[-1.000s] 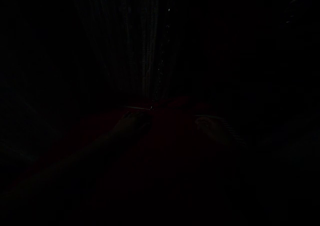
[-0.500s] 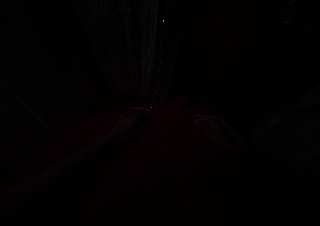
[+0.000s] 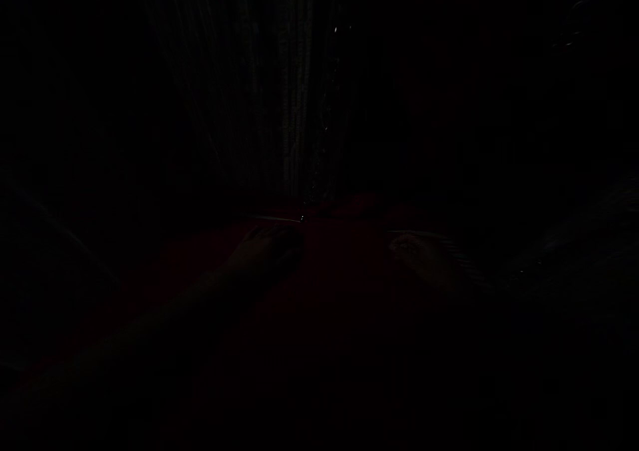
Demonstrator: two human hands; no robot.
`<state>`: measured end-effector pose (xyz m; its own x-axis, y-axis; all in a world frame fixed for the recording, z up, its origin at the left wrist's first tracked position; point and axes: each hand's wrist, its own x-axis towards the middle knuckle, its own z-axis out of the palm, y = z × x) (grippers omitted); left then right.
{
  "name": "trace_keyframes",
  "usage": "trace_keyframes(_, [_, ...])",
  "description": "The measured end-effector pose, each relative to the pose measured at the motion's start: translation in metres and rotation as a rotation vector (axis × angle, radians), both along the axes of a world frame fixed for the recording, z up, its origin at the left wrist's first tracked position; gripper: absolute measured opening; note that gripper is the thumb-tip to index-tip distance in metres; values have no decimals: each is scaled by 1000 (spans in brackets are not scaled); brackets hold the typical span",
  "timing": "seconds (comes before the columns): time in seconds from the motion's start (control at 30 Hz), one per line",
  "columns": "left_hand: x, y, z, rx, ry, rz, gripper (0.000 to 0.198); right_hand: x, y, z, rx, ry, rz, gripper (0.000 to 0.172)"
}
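The head view is almost black. My left hand (image 3: 264, 251) shows faintly at centre left, its forearm running down to the lower left, resting on a dark red cloth (image 3: 339, 258). My right hand (image 3: 424, 258) is a dim shape at centre right on the same cloth. The fingers of both hands are too dark to read. A thin bright line with a glinting tip (image 3: 279, 219) lies just above my left hand; I cannot make out what it is.
A pale striped fabric (image 3: 264, 92) hangs behind the hands at upper centre, with small glints along its right edge. Everything else is lost in darkness.
Both hands stay where they were. Only the small glints on the hanging fabric shift a little.
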<state>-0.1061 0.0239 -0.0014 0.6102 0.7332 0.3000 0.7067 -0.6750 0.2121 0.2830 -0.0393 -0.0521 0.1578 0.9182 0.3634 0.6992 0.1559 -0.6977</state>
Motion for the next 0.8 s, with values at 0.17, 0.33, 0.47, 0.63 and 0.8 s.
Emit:
trace_keyframes(0.17, [-1, 1, -2, -18, -18, -5, 40, -8, -2, 6, 5, -51, -84, 48])
trace_keyframes(0.33, [0, 1, -2, -27, -20, 6, 41, -11, -7, 12, -20, -142, -74, 49])
trace_keyframes(0.47, [1, -3, 3, -28, -3, 13, 42, -7, -6, 11, -11, -198, -61, 46])
trace_keyframes(0.63, [0, -5, 6, -44, -3, 18, 42, -2, -3, 5, -27, -179, -41, 47])
trace_keyframes(0.8, [-1, 0, 1, -24, -25, -6, 41, -4, -3, 4, -2, -170, -41, 44])
